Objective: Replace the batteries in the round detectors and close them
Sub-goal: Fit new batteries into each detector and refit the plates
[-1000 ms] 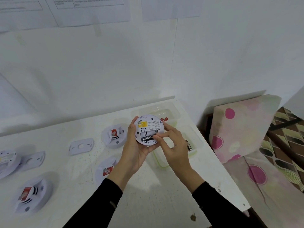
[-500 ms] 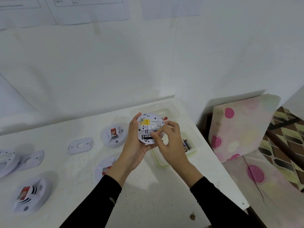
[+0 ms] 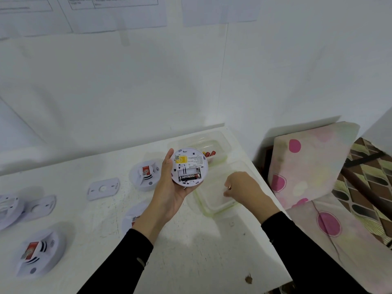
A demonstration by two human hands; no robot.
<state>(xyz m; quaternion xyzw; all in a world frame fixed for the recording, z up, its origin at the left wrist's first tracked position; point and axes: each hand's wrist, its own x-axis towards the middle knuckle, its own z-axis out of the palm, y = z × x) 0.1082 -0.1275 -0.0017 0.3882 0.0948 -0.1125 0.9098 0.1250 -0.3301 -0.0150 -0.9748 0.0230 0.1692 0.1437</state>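
White plastic forms the round detector [image 3: 189, 166], which the left hand [image 3: 169, 187] lifts above the white counter [image 3: 201, 251], its back to the camera, the grip closed round its left rim and underside. In the detector's open compartment a black battery [image 3: 190, 176] lettered EVEREADY lies crosswise, below a yellow sticker [image 3: 181, 159]. Just right of the detector and lower, the right hand [image 3: 241, 187] hangs knuckles-up over a clear plastic box [image 3: 212, 206] with a greenish rim, fingers curled down into it; whether that grip holds anything cannot be told. Behind the detector, a second clear tub [image 3: 220, 145] holds red-tipped batteries [image 3: 209, 153]. Left of the detector, another white detector [image 3: 145, 175] rests on the counter, and a flat white mounting plate [image 3: 103, 188] lies farther left.
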